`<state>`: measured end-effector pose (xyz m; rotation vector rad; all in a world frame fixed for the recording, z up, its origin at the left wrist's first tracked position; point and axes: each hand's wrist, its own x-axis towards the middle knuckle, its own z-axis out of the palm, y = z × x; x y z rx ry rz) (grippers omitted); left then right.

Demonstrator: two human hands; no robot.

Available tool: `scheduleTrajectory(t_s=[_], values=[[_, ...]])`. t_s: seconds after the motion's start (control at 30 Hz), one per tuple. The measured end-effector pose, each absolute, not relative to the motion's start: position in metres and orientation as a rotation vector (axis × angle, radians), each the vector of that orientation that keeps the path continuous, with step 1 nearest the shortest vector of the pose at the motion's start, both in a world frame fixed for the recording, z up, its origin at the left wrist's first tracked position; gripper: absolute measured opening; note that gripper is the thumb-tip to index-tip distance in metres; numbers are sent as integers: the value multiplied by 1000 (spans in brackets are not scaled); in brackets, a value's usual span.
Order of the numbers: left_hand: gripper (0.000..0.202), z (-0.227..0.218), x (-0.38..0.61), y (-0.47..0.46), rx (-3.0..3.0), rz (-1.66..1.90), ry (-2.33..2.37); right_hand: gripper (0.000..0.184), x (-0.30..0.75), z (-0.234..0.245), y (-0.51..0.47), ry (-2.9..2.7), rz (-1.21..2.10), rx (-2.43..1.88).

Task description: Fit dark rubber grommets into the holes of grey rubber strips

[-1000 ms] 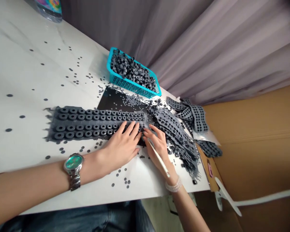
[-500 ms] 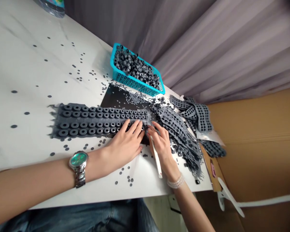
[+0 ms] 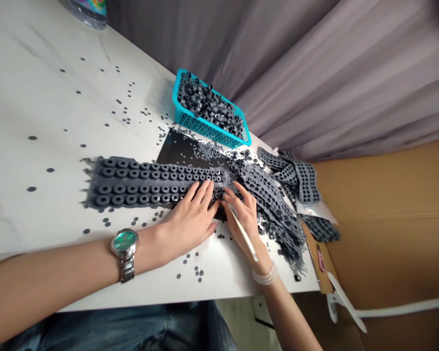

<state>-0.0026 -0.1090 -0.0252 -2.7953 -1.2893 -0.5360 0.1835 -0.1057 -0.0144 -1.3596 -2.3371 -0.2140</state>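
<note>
A long grey rubber sheet (image 3: 139, 185) with rows of moulded rings lies across the white table (image 3: 40, 97). My left hand (image 3: 190, 219) rests flat on the sheet's right end, fingers stretched out and pressing it down. My right hand (image 3: 245, 214) sits right beside it, fingers closed around a thin pale stick tool (image 3: 243, 232) whose tip points at the sheet's end near a black mat (image 3: 175, 148). A watch is on my left wrist and a bead bracelet on my right.
A turquoise basket (image 3: 205, 129) full of loose grey rings stands behind the mat. A heap of punched-out rubber sheets (image 3: 278, 200) lies at the right table edge. Small black discs litter the table. Cardboard (image 3: 388, 219) and a curtain are to the right.
My hands stay on the sheet's right end; the stick in my right hand has tilted slightly. The view has shifted a little.
</note>
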Motion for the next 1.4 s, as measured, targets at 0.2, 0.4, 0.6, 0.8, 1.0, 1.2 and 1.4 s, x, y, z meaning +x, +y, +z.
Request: scheduleTrajectory(t_s=[0.2,0.4,0.6,0.8,1.0,1.2,1.4], values=[[51,-28,-2,-110,-2782,-547,-1299,20,185,-16,-101,-2389,-221,-1320],[53,-26,-2,-110,-2788,-532,-1296,20,184,-17,-88,-2316,-139,-1361],[54,-24,-3,-111,-2819,-517,-1304,21,187,-10,-86,-1911,163,-1494],[55,-24,-4,-111,-2832,-526,-1301,17,198,-4,-96,-1925,111,-1495],[53,-23,-4,-110,-2822,-534,-1305,16,191,-15,-102,-2176,23,-1437],[52,-25,-4,-111,-2821,-565,-1310,20,190,-16,-101,-2283,-46,-1392],[53,-27,-4,-111,-2832,-560,-1318,19,187,-17,-95,-2261,-98,-1407]])
